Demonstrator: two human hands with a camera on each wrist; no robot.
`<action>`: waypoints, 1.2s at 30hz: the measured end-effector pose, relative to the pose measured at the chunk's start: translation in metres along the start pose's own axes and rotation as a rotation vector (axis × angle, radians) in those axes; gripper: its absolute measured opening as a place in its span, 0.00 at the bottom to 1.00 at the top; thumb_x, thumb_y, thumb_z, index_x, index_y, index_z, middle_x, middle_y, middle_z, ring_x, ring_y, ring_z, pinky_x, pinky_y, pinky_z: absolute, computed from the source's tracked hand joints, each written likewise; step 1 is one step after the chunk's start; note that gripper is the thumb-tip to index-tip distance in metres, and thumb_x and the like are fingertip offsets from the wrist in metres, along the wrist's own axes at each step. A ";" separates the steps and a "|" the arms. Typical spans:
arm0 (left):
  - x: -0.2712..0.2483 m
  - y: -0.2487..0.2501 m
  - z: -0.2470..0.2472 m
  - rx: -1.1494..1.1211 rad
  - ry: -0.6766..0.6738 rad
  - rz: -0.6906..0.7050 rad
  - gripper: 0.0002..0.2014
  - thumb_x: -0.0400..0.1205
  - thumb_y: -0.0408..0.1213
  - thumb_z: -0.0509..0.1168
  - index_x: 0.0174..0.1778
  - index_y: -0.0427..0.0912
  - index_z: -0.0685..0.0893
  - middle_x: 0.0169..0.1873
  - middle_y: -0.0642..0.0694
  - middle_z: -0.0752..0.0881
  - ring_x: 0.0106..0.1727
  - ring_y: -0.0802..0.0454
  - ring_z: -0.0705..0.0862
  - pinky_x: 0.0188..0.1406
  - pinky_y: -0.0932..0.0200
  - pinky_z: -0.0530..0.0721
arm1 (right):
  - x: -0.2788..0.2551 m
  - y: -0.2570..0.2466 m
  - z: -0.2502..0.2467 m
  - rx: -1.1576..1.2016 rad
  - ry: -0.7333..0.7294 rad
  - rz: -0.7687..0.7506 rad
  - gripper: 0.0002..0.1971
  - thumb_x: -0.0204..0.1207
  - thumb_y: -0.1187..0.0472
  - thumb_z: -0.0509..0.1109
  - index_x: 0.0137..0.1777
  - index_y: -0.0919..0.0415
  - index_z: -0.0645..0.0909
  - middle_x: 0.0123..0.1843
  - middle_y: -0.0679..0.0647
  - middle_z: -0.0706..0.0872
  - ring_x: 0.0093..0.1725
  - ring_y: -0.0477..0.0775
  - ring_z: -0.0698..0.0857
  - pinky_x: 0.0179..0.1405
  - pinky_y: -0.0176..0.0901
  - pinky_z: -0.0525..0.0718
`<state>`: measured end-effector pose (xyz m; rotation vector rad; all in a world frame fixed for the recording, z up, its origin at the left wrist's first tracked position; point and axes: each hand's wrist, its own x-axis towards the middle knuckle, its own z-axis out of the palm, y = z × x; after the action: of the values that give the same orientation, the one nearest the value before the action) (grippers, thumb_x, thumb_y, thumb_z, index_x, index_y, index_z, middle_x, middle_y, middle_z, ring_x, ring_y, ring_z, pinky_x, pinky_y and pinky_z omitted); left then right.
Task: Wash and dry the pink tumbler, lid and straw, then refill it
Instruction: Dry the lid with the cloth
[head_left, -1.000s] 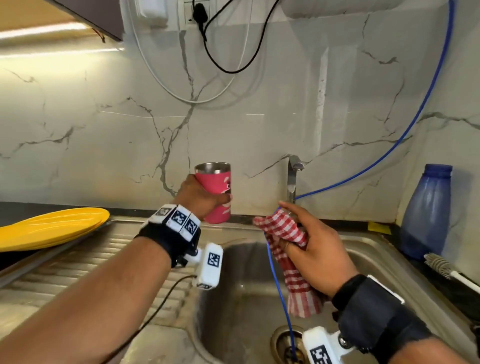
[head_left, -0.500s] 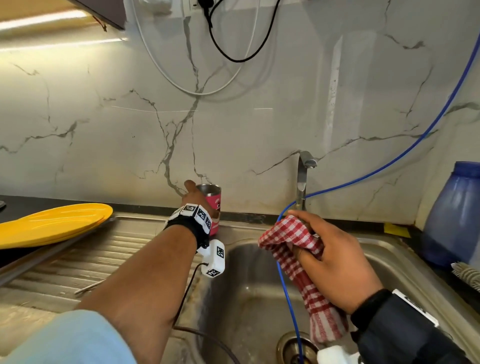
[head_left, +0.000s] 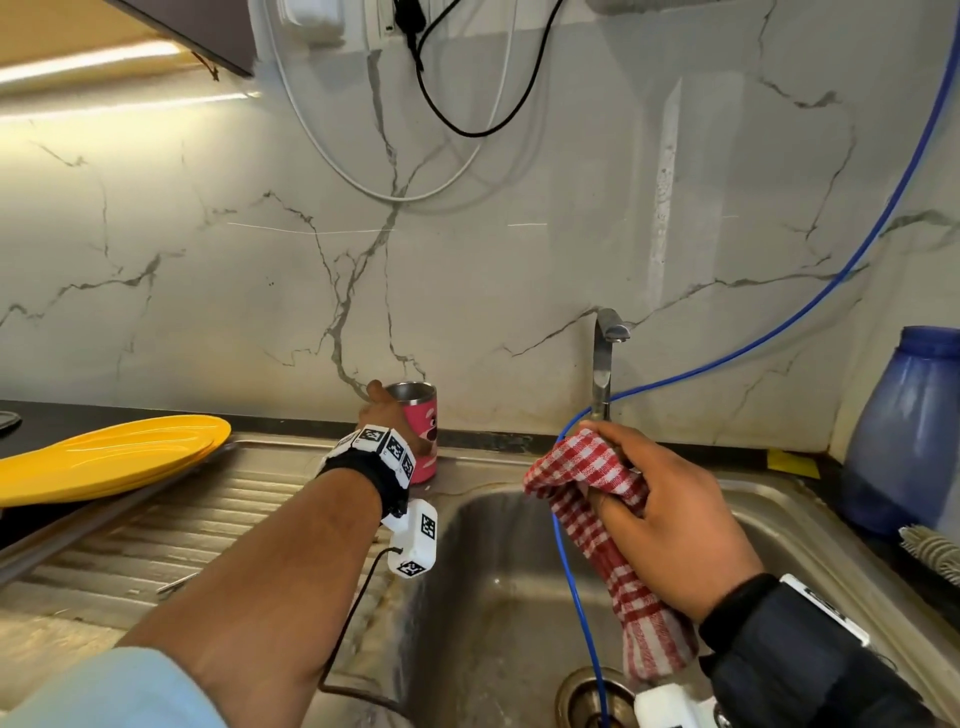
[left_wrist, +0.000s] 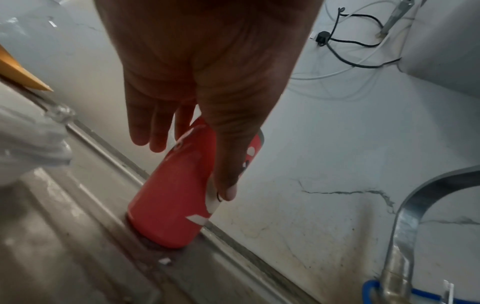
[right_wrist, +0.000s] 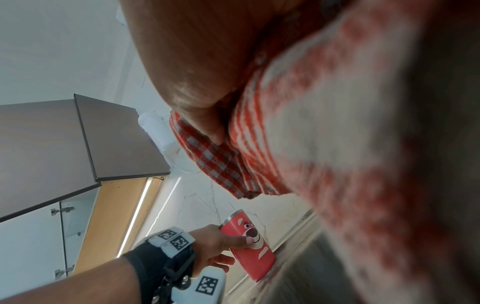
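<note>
The pink metal tumbler with the bear face (head_left: 422, 439) stands upright on the steel sink ledge (head_left: 483, 457) by the wall, with no lid on. Your left hand (head_left: 382, 415) wraps around it. Your right hand (head_left: 670, 525) grips the red checked cloth (head_left: 587, 467). Drying the cup looks done; lid, straw and refill seem left.
</note>
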<state>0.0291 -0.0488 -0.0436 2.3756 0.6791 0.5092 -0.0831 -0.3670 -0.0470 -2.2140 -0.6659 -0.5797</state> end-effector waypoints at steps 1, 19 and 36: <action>-0.002 -0.001 -0.006 0.040 -0.015 0.011 0.57 0.63 0.41 0.88 0.80 0.40 0.55 0.70 0.32 0.76 0.69 0.30 0.80 0.69 0.38 0.80 | 0.000 -0.001 0.000 0.004 0.003 0.004 0.28 0.81 0.53 0.71 0.78 0.34 0.68 0.68 0.35 0.82 0.62 0.35 0.80 0.65 0.36 0.79; -0.032 -0.066 -0.074 0.752 -0.344 0.246 0.36 0.76 0.59 0.75 0.74 0.42 0.77 0.63 0.43 0.83 0.63 0.44 0.81 0.60 0.57 0.76 | -0.009 -0.017 0.000 0.018 -0.047 0.029 0.29 0.79 0.56 0.71 0.79 0.39 0.71 0.69 0.42 0.84 0.61 0.40 0.82 0.66 0.40 0.80; -0.037 -0.056 -0.060 0.758 -0.244 0.230 0.36 0.72 0.62 0.72 0.73 0.49 0.74 0.60 0.46 0.86 0.56 0.44 0.85 0.54 0.54 0.83 | -0.007 -0.014 -0.002 -0.020 -0.084 0.029 0.27 0.82 0.53 0.69 0.80 0.38 0.69 0.71 0.40 0.81 0.62 0.36 0.78 0.69 0.39 0.79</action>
<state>-0.0495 -0.0053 -0.0425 3.1800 0.5457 0.0296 -0.0970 -0.3620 -0.0428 -2.2727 -0.6727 -0.4829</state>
